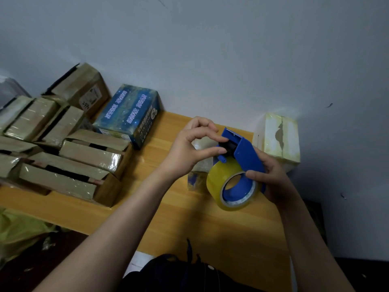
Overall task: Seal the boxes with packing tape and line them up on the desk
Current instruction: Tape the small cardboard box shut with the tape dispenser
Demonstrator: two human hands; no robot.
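Desk (168, 207), sm box (201, 165) partly behind dispenser (246, 152)

A pale grey-blue wall (210, 49) is rising behind the orange wooden surface (168, 218), bearing a few dark scuffs (329, 105) above it. Dark floor (59, 256) is showing below the surface's near left edge.

Dim, cool light is falling across the grey wall (231, 49), leaving the whole view murky and slightly soft. Glare is glinting off the tape (111, 160) covering the brown boxes (105, 192) at left. The white box (277, 140) is glowing hazily. Wide-angle distortion is bending the desk (200, 224) edges, and the lower corners are sinking into shadow
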